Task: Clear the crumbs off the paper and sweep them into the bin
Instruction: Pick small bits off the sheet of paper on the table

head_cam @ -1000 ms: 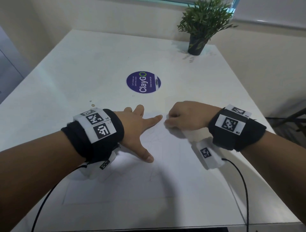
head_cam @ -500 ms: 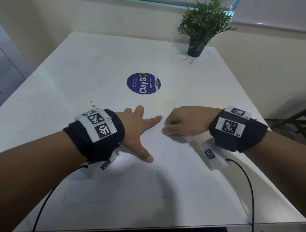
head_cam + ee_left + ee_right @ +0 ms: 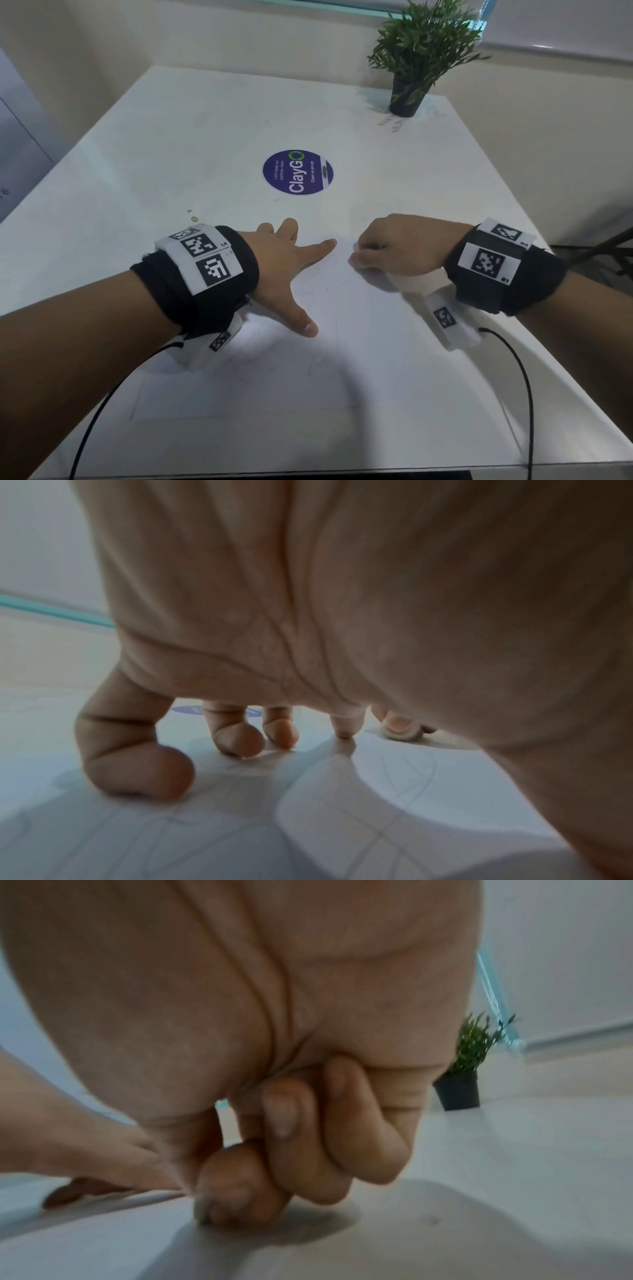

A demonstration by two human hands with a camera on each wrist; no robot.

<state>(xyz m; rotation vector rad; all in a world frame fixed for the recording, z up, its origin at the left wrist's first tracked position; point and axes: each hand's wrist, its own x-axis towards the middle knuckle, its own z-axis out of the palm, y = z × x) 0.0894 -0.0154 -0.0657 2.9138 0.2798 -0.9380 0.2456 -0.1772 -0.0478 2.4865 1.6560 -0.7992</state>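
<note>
Paper: your thin white sheet of paper with faint pencil lines lies flat on the white square table, near the front edge, under both your hands.
Left hand: your left hand is spread wide, palm down, fingertips and thumb pressing the sheet's upper left part to the table.
Right hand: your right hand is curled into a loose fist at the sheet's far right corner, just beside the left forefinger; thumb and forefinger are pressed together low on the paper. In the left wrist view they seem to nip something small and pale, but you cannot tell what it is.
Crumbs: a few small brownish specks lie on the bare table just beyond your left wrist, off the paper.
Bin: not visible in any view.
Elsewhere: a round purple "ClayGo" sticker sits mid-table, beyond your hands; a green potted plant in a black pot stands upright at the far right corner.
Wrists: black bands with white coded tags, cables trailing toward you.
</note>
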